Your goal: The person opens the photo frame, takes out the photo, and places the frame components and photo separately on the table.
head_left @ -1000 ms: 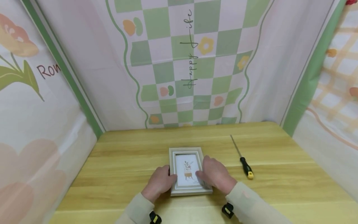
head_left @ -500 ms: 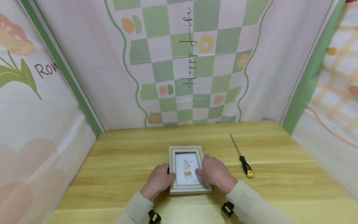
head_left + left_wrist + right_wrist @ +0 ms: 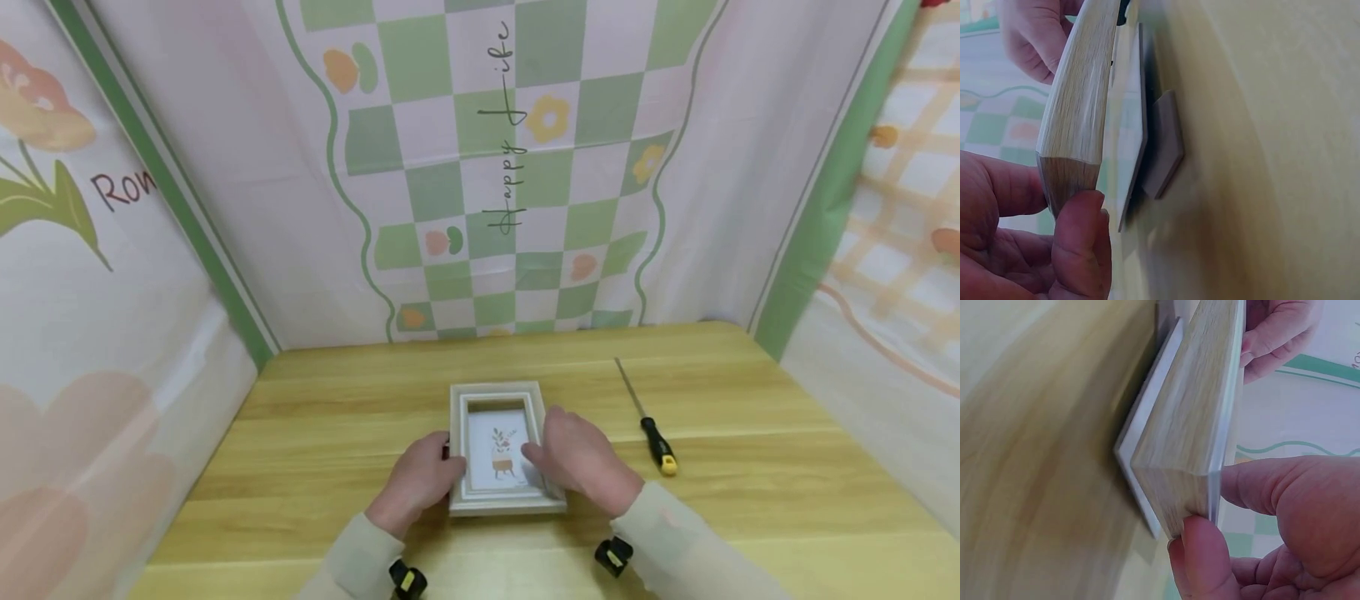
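Observation:
Both hands hold a pale wood-grain photo frame (image 3: 508,506) above the table. My left hand (image 3: 420,475) grips its left side, thumb on the front; my right hand (image 3: 588,458) grips the right side the same way. Through the opening shows a white picture card (image 3: 483,429) with a potted plant drawn on it. In the left wrist view, a thin backing board (image 3: 1135,125) lies below the frame (image 3: 1079,94), apart from it, with a brown stand piece (image 3: 1165,147) under it. The right wrist view also has the board (image 3: 1141,422) beneath the frame.
A screwdriver (image 3: 660,447) with a black and yellow handle lies on the wooden table (image 3: 337,417), right of the frame. Printed cloth (image 3: 495,192) hangs behind the table and along both sides.
Both hands have raised the frame slightly. The picture card now sits lower within the opening, with a gap along its top edge. The screwdriver has stayed put.

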Demonstrator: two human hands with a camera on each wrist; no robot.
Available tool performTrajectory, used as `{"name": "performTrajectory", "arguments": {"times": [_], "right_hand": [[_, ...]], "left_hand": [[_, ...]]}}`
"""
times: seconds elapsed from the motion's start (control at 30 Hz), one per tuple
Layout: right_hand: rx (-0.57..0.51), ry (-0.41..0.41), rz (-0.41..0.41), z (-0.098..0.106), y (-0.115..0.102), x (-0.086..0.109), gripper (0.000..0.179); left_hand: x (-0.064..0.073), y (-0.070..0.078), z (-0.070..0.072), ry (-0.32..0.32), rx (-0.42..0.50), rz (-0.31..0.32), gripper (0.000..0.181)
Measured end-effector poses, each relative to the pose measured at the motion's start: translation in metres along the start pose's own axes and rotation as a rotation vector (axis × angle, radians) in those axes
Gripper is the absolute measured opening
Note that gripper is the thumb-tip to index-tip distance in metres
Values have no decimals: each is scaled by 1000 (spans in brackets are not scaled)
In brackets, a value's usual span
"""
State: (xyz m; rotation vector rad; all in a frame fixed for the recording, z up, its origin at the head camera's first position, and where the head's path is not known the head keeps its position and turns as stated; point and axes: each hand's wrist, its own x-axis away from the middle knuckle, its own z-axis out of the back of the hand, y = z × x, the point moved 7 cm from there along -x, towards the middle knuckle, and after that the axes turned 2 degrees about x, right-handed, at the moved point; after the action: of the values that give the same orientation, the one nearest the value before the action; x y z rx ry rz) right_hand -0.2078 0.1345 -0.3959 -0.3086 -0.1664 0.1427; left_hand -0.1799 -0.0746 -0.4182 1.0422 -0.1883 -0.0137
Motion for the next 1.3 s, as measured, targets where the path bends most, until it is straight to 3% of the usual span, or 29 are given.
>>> {"name": "performTrajectory", "arguments": {"times": [0.23, 0.5, 0.77, 1.3], "right_hand": [[-23, 37, 20, 7, -6, 3, 59], [-110, 87, 68, 18, -16, 7, 35], [-46, 160, 183, 23, -25, 8, 31], [62, 79, 240, -5, -32, 10, 39]], "left_hand": [[2, 0, 9, -6, 41, -21, 38], [6, -2, 23, -10, 63, -16, 43], [11, -7, 41, 10, 85, -18, 37], [20, -33, 87, 110, 3, 25, 30]]}}
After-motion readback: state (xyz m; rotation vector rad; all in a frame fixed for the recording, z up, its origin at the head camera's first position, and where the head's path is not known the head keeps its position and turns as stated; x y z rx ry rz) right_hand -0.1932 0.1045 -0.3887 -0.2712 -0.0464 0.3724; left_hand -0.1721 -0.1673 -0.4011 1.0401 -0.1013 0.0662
